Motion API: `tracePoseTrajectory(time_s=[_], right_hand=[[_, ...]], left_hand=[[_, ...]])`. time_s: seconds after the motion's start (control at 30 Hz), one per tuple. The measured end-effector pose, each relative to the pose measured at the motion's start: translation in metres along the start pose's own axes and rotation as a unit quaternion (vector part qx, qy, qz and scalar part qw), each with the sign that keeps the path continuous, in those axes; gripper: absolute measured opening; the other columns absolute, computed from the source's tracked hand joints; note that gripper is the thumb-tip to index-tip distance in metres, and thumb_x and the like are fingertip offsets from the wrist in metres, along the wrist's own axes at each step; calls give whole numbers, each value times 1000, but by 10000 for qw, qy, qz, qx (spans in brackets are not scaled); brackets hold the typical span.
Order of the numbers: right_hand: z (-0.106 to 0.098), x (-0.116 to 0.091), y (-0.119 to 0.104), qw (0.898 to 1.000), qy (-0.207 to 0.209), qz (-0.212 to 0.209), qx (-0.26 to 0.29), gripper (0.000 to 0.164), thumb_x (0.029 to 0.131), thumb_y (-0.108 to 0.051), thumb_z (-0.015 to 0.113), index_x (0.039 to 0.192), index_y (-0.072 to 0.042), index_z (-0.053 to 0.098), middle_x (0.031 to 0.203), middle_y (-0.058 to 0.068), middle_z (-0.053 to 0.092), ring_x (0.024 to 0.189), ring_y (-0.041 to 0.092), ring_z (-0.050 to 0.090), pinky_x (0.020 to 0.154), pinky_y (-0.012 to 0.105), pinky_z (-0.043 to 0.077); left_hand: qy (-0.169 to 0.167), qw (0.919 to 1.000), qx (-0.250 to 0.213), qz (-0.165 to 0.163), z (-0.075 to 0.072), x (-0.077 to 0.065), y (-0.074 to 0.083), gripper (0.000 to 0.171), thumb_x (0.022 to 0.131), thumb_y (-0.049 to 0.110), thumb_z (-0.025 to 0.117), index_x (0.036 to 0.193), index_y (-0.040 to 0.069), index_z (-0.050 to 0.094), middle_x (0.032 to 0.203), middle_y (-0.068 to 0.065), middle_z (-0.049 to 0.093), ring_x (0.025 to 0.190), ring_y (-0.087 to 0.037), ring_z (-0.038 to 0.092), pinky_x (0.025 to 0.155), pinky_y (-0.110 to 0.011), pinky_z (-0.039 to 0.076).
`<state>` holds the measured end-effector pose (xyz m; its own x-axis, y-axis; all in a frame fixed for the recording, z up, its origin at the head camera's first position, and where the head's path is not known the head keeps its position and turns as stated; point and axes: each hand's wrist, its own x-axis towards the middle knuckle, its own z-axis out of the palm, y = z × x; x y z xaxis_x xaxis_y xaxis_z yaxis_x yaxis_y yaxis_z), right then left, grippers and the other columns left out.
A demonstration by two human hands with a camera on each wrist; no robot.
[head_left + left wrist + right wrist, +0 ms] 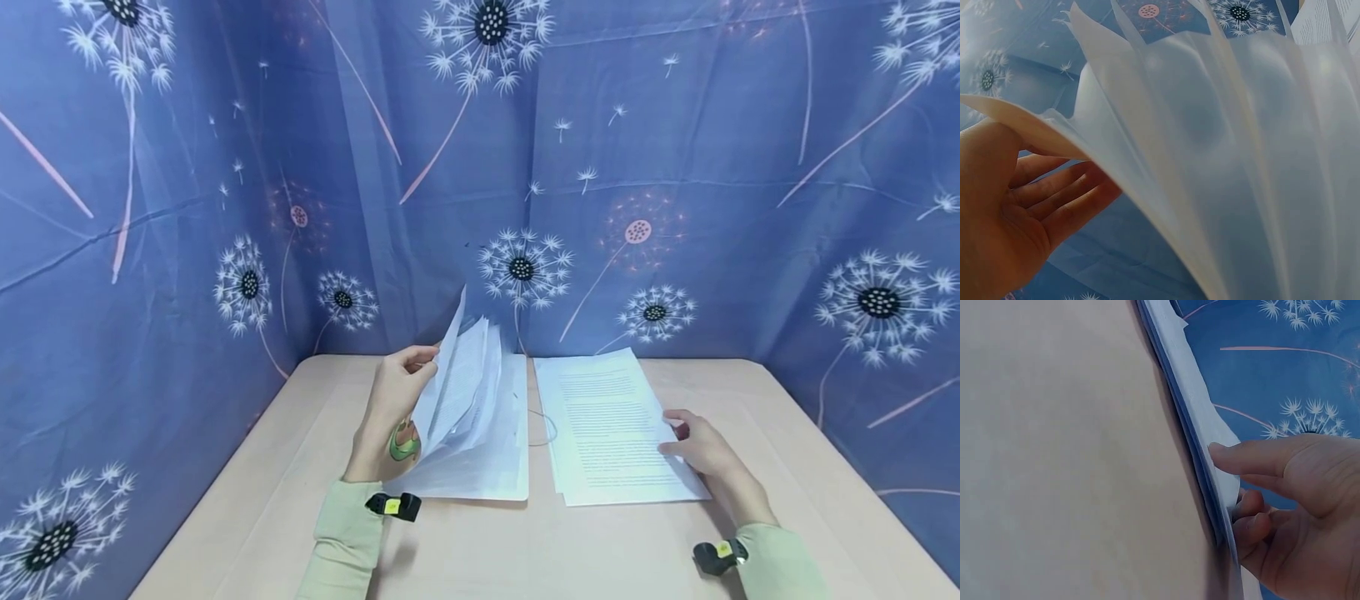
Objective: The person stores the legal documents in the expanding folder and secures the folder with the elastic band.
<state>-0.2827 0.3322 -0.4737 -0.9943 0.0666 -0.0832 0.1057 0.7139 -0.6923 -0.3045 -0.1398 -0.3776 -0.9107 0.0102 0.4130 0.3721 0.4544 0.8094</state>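
Observation:
A folder with clear plastic sleeves (498,450) lies open left of centre, its sleeves and sheets fanned upward. My left hand (397,387) pinches the raised cover by its outer edge; in the left wrist view the fingers (1082,203) lie behind the cover (1054,134). A coloured picture (405,442) shows on the cover near the wrist. To the right lies a stack of printed sheets (607,417), slightly fanned. At its right edge my right hand (697,446) grips the sheets, thumb on top and the other fingers curled at the edge, as the right wrist view shows.
The pale tabletop (465,550) has rounded back corners. A blue curtain (420,167) with dandelion prints hangs right behind and at both sides. A thin looped cord (556,429) lies between the folder and the sheets. Each wrist wears a small black camera (405,507).

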Motion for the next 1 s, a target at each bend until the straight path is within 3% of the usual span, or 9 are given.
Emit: tracePoseTrajectory(time_s=[0.13, 0.37, 0.57, 1.0], right_hand=[[1, -1, 1, 10000, 18, -24, -6, 73, 85, -7, 68, 146, 10, 33, 102, 21, 52, 87, 27, 51, 71, 33, 44], [-3, -4, 8, 9997, -53, -244, 9, 60, 92, -7, 57, 144, 11, 36, 90, 12, 52, 51, 11, 42, 43, 23, 38], [-12, -9, 5, 9975, -121, -668, 200, 45, 94, -7, 52, 136, 9, 48, 88, 12, 51, 48, 11, 44, 42, 25, 41], [-29, -17, 2, 9914, -83, -1128, 662, 39, 98, -6, 55, 135, 6, 52, 81, 11, 54, 49, 11, 46, 43, 31, 46]], left_hand=[[4, 10000, 24, -33, 0, 0, -2, 27, 92, 21, 62, 116, 17, 74, 105, -4, 73, 88, -18, 66, 76, -34, 53], [39, 10000, -11, -30, -1, 1, -3, 28, 92, 20, 62, 116, 16, 74, 104, -4, 74, 87, -18, 66, 77, -34, 53], [36, 10000, -67, -21, -2, 3, -2, 28, 91, 19, 62, 116, 16, 74, 105, -3, 74, 88, -18, 67, 79, -34, 53], [37, 10000, -26, -16, -3, 2, -2, 27, 91, 20, 62, 115, 17, 75, 102, -3, 74, 85, -18, 66, 75, -33, 53]])
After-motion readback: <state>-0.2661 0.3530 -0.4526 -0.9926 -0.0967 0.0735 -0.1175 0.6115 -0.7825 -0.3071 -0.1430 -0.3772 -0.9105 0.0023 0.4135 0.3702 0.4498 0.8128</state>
